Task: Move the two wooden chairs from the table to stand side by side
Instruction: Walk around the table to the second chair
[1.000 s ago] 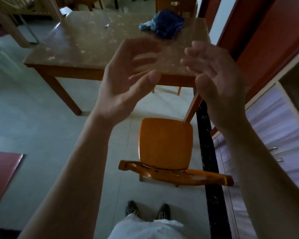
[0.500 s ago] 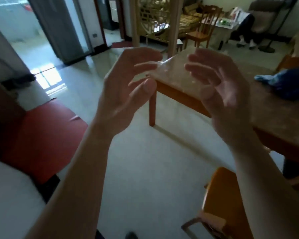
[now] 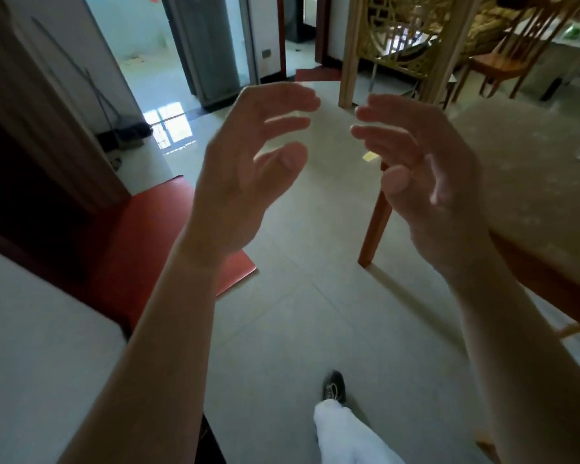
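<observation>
My left hand (image 3: 248,169) and my right hand (image 3: 426,182) are raised in front of me, palms facing each other, fingers spread and curled, holding nothing. The table (image 3: 529,182) with its speckled top and wooden leg stands to my right, partly behind my right hand. One wooden chair (image 3: 513,51) with a slatted back stands far off at the upper right, beyond the table. The orange chair seen a moment ago is out of view, apart from a small wooden piece (image 3: 571,329) under the table's edge.
A carved wooden screen (image 3: 395,38) stands behind the table. A red mat (image 3: 154,236) lies on the tiled floor at left, next to a dark doorway. A white surface (image 3: 37,356) fills the lower left. My shoe (image 3: 334,386) and white trouser leg show below.
The view has swung left, away from the orange chair and the blue cloth on the table, towards the bright doorway. Both hands stay raised and empty in the same pose.
</observation>
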`<state>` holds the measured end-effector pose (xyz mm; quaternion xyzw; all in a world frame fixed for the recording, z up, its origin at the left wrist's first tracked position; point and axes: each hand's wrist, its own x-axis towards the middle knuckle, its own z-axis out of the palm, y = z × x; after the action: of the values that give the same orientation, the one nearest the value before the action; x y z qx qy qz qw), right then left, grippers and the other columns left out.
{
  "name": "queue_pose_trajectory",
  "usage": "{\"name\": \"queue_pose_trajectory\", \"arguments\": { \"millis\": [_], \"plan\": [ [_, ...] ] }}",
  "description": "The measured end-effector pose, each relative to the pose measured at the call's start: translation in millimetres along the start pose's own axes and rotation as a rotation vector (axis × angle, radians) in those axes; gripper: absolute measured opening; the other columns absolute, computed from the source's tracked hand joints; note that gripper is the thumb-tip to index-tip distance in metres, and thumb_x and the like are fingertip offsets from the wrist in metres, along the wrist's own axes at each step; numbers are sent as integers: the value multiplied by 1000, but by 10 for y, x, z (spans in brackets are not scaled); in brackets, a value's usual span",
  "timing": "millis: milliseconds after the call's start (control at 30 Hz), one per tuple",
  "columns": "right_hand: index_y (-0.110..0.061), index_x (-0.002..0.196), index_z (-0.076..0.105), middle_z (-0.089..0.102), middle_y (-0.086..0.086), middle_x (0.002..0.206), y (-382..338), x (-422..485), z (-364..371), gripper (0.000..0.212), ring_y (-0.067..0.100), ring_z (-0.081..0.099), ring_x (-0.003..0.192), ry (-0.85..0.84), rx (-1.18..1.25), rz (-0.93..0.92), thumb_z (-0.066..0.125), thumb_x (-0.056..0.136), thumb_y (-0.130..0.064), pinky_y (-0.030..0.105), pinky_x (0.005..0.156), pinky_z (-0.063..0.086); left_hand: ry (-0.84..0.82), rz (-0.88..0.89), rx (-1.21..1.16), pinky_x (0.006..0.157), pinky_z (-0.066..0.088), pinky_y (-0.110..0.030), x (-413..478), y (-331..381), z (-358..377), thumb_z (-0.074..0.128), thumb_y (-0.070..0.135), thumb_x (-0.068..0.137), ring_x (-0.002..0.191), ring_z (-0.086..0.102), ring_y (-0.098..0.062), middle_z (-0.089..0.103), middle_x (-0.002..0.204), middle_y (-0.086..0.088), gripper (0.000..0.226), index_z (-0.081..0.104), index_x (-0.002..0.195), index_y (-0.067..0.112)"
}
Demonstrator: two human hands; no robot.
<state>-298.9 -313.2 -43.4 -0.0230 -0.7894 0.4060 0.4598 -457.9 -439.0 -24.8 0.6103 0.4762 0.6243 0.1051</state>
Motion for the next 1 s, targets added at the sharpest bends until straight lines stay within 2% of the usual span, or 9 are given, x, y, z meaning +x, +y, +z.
{"name": "queue_pose_trajectory", "arguments": {
  "millis": [100,167,200,533,700,833,1000],
  "plan": [
    [9,138,41,54,27,137,513,452,-5,83,38,60,123,-13,26,-30,55,93,-59,56,102,50,-2,-17,39,108,51,-53,402,-417,-171,63,45,99,129,58,-39,53,138,-13,44,45,130,19],
    [9,138,40,53,27,137,849,800,-12,83,38,60,123,-32,49,-43,54,93,-59,55,102,50,20,-30,84,108,51,-50,719,-674,-286,54,27,97,127,60,-34,54,136,-11,33,46,128,20],
    [7,138,40,52,26,138,1010,985,-17,82,38,60,124,-39,69,-40,54,93,-59,55,103,50,37,-38,98,108,51,-48,886,-794,-338,50,25,95,127,60,-32,55,135,-10,33,47,128,21],
    [-5,138,44,56,24,137,2503,2704,300,71,37,61,123,-86,166,-9,59,92,-56,60,102,49,203,-162,155,103,52,-41,2230,-2151,-1040,56,33,95,128,63,-27,62,136,-12,37,54,128,15],
    [-4,137,49,57,20,137,3337,3423,642,70,33,62,123,-97,143,28,65,90,-52,57,103,49,194,-193,175,101,56,-47,2772,-3065,-1478,62,36,94,127,64,-27,65,135,-6,37,57,127,21],
    [-2,136,50,58,17,138,3985,4047,895,65,29,61,125,-110,85,90,70,86,-38,55,104,49,196,-163,169,102,56,-52,3318,-3836,-1964,62,37,94,128,64,-29,64,136,-9,40,56,128,17],
    [-15,134,50,58,13,139,4601,4943,991,69,28,60,126,-8,39,106,66,85,-60,54,106,48,130,-126,99,102,56,-56,4346,-4633,-2420,63,37,93,129,64,-29,66,135,-3,35,57,127,28]
  ]
}}
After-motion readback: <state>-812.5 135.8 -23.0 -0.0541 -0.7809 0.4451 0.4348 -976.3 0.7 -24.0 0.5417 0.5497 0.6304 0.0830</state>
